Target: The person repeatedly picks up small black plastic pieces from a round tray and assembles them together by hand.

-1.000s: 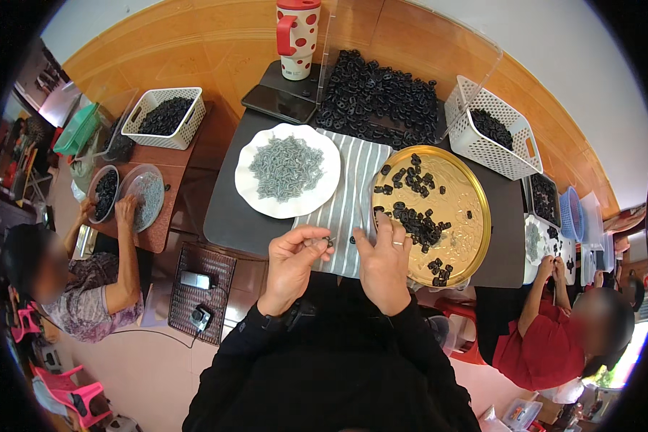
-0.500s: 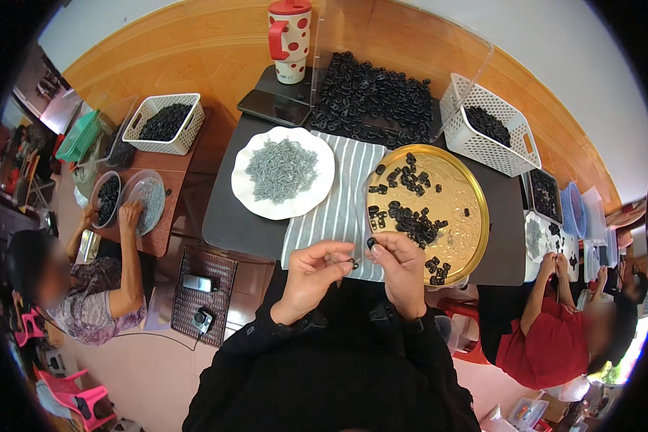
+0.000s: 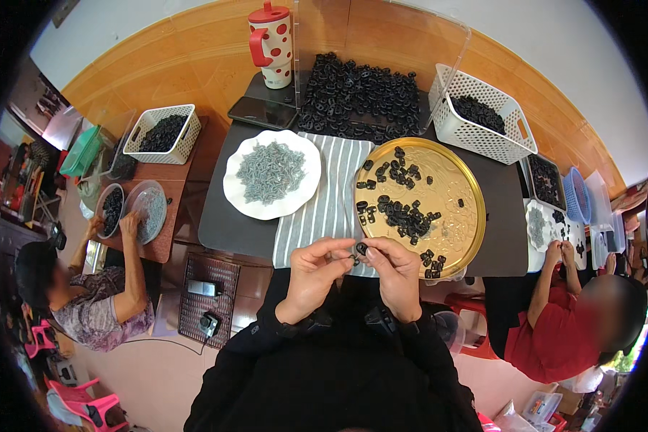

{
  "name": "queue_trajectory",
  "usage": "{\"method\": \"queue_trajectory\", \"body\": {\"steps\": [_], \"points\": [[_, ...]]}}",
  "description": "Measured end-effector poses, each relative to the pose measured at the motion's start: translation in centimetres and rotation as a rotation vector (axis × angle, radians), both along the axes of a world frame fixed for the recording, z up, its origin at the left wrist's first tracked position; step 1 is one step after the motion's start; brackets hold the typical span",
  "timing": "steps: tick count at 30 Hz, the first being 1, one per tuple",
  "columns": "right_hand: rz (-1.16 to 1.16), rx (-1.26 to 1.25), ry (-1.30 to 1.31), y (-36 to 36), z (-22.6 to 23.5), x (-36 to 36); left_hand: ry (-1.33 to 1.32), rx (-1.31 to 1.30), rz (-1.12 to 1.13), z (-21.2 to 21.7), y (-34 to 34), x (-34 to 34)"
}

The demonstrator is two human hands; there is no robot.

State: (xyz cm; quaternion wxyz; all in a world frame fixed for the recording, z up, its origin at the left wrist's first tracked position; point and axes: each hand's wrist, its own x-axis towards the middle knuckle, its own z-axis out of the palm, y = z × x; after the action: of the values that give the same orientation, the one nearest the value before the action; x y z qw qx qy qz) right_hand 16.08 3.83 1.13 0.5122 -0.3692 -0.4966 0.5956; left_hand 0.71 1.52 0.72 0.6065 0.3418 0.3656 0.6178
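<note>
My left hand (image 3: 314,279) pinches a small black part (image 3: 355,260) between thumb and fingertips, above the near end of a grey-and-white striped cloth (image 3: 324,189). Close against it, my right hand (image 3: 397,279) grips a small rounded black piece (image 3: 361,248). The two pieces are almost together; whether they touch I cannot tell. Just beyond my right hand, a round gold tray (image 3: 450,173) carries loose clusters of black parts (image 3: 408,218). Left of the cloth, a white scalloped plate (image 3: 232,189) holds a heap of small grey screw-like pieces (image 3: 275,171).
Behind lies a heap of black parts (image 3: 360,97) beside clear upright panels. A white perforated basket (image 3: 482,144) stands far right; a spotted tumbler (image 3: 275,54) and a phone (image 3: 262,112) far left. People sit at tables on the left (image 3: 93,302) and right (image 3: 554,331).
My hands have come slightly closer together, bringing the two black pieces nearer each other. The view has shifted a little, so the table contents appear farther left.
</note>
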Motion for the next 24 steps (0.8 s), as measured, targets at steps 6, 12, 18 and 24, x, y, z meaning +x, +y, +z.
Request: {"method": "queue_trajectory", "body": {"steps": [6, 12, 18, 24], "points": [[-0.019, -0.008, 0.024, -0.23, 0.16, -0.34, -0.004, 0.014, 0.022, -0.47, -0.11, 0.05], [-0.035, 0.203, -0.17, 0.0, 0.18, -0.26, -0.034, -0.005, 0.024, -0.69, -0.18, 0.18], [-0.037, 0.266, -0.262, 0.15, 0.18, -0.33, -0.063, 0.023, 0.053, -0.66, -0.1, 0.45], [-0.021, 0.314, -0.245, 0.06, 0.24, -0.4, -0.095, -0.008, 0.05, -0.76, -0.13, 0.48]]}}
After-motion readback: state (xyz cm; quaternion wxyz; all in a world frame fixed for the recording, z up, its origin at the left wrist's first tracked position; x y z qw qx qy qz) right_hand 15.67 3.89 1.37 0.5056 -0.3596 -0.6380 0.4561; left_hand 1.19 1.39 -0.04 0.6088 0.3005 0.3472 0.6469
